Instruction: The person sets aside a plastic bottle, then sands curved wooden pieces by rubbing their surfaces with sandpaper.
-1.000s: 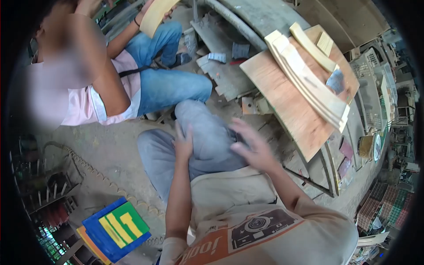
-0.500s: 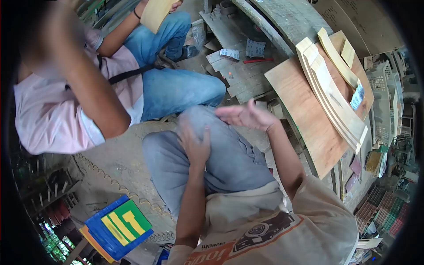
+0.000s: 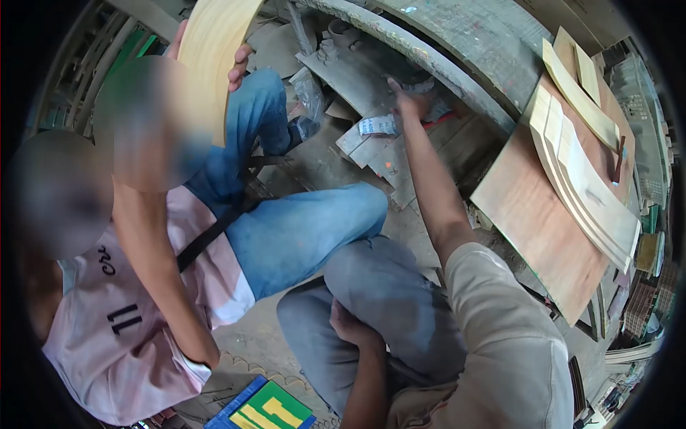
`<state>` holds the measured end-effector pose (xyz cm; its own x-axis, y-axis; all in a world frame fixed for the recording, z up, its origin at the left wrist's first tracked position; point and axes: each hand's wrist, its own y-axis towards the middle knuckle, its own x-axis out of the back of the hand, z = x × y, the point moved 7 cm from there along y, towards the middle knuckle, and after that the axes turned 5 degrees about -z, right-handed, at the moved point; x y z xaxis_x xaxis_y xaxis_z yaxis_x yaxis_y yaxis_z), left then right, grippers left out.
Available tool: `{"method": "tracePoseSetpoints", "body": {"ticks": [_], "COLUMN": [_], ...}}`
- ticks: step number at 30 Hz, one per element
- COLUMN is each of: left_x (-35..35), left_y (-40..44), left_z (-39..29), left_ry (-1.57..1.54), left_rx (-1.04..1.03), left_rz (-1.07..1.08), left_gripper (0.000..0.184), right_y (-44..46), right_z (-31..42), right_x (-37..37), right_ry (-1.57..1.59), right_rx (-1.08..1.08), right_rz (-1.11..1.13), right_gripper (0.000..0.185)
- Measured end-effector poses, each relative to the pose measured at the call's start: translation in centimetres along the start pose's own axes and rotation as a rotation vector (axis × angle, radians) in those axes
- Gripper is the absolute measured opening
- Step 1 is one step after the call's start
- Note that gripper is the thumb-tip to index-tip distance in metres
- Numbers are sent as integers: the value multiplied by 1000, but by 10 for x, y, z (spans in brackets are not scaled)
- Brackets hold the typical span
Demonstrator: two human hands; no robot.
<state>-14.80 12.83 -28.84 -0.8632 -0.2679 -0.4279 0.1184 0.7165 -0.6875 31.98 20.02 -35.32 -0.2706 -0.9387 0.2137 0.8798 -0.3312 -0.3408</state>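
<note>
The printed sheet (image 3: 379,126) is seemingly matt paper, the board (image 3: 532,214) smooth wood.

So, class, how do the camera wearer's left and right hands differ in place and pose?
The right hand is stretched forward, close to the printed paper, while the left hand lies near the body, against the grey trousers. The right hand's thumb stands out clearly; the left hand's thumb is hard to make out. Both hands are bare.

The right hand (image 3: 413,104) has reached out to one o'clock, near the paper (image 3: 379,126). The left hand (image 3: 354,327) has left the knee (image 3: 361,266), down toward six o'clock.
</note>
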Motion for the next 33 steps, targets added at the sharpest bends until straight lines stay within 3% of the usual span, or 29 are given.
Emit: {"method": "tracePoseSetpoints", "body": {"ticks": [2,4,5,7,10,11,13,15,17,21,23,24,26,27,28,30,31,33], "left_x": [-2,4,8,7,5,4,2,-1,-4,-10,-12,-15,-53,-73,-76,-102,-113,-128], "left_y": [-7,-2,2,3,4,4,5,5,5,5,4,-5,-46,-77,-89,-125,-140,-161], "left_z": [-5,-1,-1,-6,-10,-11,-13,-16,-18,-19,-20,-23,-58,-72,-78,-68,-63,-58], "left_ry": [247,290,319,333,376,392,434,485,531,593,622,608,768,877,851,1013,1088,1120], "left_rx": [-18,-20,-27,-66,-102,-110,-135,-166,-191,-230,-253,-266,-923,-1150,-1163,-1278,-1233,-1201], "left_rz": [-209,-209,-214,-213,-205,-200,-193,-188,-169,-123,-93,-75,53,158,161,617,766,825], "left_gripper": [51,50,50,49,46,46,44,42,41,38,36,36,36,44,44,50,61,66], "right_y": [17,64,82,93,89,79,73,15,-27,-101,-132,-146,-177,-175,-188,-214,-223,-240], "right_z": [7,7,0,21,26,27,10,22,26,15,14,8,6,-3,7,35,45,69], "right_x": [-11,-37,-43,-53,-36,-22,-4,26,58,115,143,157,190,205,228,271,291,328], "right_ry": [-135,-101,-89,-283,-149,-100,295,395,353,322,128,232,234,137,110,87,148,197], "right_rx": [22,343,338,829,888,903,717,525,695,629,593,554,283,485,483,507,556,613], "right_rz": [-97,-230,-221,-285,-320,-329,-146,25,46,211,315,420,551,616,640,682,720,775], "right_gripper": [71,68,68,62,50,49,50,53,53,63,65,65,69,69,69,70,70,69]}}
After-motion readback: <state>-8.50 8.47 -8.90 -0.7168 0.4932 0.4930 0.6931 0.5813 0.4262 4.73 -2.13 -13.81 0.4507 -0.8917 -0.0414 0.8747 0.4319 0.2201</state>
